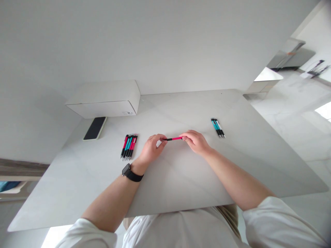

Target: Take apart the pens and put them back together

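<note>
Between my two hands a pink and black pen [176, 138] is held level above the table. My left hand [153, 147] pinches its black tip end, and my right hand [196, 141] pinches the pink end. To the left of my left hand several pink and teal pens [128, 146] with black grips lie side by side, tips toward me. Right of my right hand lies a smaller group of pens [218, 127], teal ones and one that looks white, also with black grips.
A white box [103, 100] stands against the wall at the back left of the white table [178, 182]. In front of it lies a dark-screened phone [94, 128]. A black watch [132, 173] is on my left wrist. The table's front edge runs close to my body.
</note>
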A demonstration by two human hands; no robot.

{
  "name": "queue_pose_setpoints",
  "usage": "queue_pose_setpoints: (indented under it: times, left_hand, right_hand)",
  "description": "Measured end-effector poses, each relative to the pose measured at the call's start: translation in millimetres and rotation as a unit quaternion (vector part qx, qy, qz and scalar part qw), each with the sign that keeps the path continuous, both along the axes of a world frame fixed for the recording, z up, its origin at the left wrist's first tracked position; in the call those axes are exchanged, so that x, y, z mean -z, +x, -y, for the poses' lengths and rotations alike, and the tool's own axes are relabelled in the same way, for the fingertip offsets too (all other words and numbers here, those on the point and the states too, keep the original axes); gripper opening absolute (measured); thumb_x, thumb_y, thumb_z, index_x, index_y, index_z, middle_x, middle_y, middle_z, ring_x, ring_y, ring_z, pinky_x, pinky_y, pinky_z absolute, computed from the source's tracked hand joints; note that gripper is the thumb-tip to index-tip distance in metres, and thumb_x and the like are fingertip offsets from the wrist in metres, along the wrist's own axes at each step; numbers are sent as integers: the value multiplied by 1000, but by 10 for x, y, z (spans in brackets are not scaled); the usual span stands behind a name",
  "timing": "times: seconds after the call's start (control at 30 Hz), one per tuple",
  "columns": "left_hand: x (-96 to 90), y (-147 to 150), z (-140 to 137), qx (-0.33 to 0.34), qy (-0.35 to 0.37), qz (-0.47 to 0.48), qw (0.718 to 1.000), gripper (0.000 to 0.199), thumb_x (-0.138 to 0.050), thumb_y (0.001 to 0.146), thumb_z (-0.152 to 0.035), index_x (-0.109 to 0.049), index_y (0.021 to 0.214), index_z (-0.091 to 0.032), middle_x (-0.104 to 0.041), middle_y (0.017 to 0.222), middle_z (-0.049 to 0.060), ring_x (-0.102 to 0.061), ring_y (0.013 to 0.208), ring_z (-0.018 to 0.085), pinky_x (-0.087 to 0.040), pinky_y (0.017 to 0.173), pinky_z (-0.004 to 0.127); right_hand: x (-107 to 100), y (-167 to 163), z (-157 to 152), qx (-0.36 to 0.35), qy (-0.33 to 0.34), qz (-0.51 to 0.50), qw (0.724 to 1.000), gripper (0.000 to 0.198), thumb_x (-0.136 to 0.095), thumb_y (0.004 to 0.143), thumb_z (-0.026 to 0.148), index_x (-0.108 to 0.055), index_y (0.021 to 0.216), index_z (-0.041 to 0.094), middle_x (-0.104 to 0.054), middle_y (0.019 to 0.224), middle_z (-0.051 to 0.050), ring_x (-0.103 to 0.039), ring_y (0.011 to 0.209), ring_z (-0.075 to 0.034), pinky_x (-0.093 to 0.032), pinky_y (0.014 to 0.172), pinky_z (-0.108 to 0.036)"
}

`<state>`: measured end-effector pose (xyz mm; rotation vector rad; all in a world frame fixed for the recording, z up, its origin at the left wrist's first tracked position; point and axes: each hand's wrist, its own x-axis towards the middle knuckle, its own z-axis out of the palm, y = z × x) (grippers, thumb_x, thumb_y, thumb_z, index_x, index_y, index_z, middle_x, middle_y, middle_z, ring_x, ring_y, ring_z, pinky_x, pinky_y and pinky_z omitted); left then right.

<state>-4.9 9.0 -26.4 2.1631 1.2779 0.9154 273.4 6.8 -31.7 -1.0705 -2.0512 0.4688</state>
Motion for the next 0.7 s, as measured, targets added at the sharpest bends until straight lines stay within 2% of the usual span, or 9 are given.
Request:
queue_pose_setpoints:
  times: [0.1, 0.2, 0.27, 0.37, 0.47, 0.53, 0.63, 0.7]
  left_hand:
    - [-19, -7, 2, 11, -8, 5, 1000, 26, -53, 104, -43, -71, 110, -24, -75, 103, 6, -69, 97, 23, -53, 88, 36]
    - [-39, -17, -4, 35, -20, -12, 999, 39, -43, 108, -43, -73, 93, -23, -74, 91, 6, -68, 87, 21, -52, 85, 35]
    - [-37, -18, -7, 40, -19, -18, 999, 40, -44, 108, -44, -72, 88, -23, -74, 90, 5, -67, 87, 21, -52, 85, 36]
    - [-16, -12, -2, 24, -6, -10, 1000, 25, -55, 103, -43, -72, 104, -25, -75, 101, 6, -69, 96, 23, -53, 87, 36]
    - [-8, -8, 6, 16, 1, 2, 1000, 26, -59, 101, -44, -70, 115, -25, -75, 109, 7, -68, 104, 25, -53, 91, 38]
    - [-16, -8, 8, 24, -6, 2, 1000, 28, -53, 104, -45, -71, 111, -25, -75, 106, 7, -68, 101, 24, -53, 91, 38]
    - [-29, -6, 3, 38, -14, -11, 999, 37, -44, 108, -43, -73, 95, -24, -74, 93, 6, -68, 90, 22, -52, 87, 37]
    - [-26, -2, 1, 32, -7, -17, 999, 35, -47, 107, -42, -73, 92, -24, -74, 91, 5, -67, 89, 22, -52, 86, 37]
  right_hand:
    - [-14, -2, 10, 4, 6, -8, 1000, 25, -51, 107, 33, -73, 117, 30, -74, 97, -6, -67, 93, -23, -54, 87, -37]
    - [-28, -3, 19, 1, 12, -14, 1000, 25, -51, 107, 33, -73, 117, 30, -74, 96, -6, -67, 92, -23, -54, 86, -37]
    - [-31, 1, 20, 0, 11, -14, 1000, 25, -51, 107, 33, -73, 117, 29, -74, 95, -6, -67, 91, -23, -54, 86, -38]
    - [-30, 11, 15, 1, 3, -11, 1000, 25, -50, 107, 34, -73, 116, 29, -74, 94, -5, -68, 90, -22, -54, 86, -38]
    - [-27, 17, 10, 5, 3, -9, 1000, 25, -50, 107, 34, -74, 116, 30, -75, 95, -5, -68, 91, -23, -54, 86, -38]
    - [-24, 17, 7, 5, 11, -14, 1000, 25, -51, 107, 34, -74, 116, 30, -75, 96, -6, -68, 92, -23, -54, 87, -38]
    - [-16, 16, 2, 1, 20, -18, 1000, 24, -52, 107, 34, -74, 116, 30, -75, 97, -6, -68, 92, -23, -55, 87, -39]
    - [-11, 17, 1, -1, 19, -17, 1000, 24, -52, 107, 34, -74, 116, 30, -75, 96, -6, -68, 92, -23, -55, 87, -39]
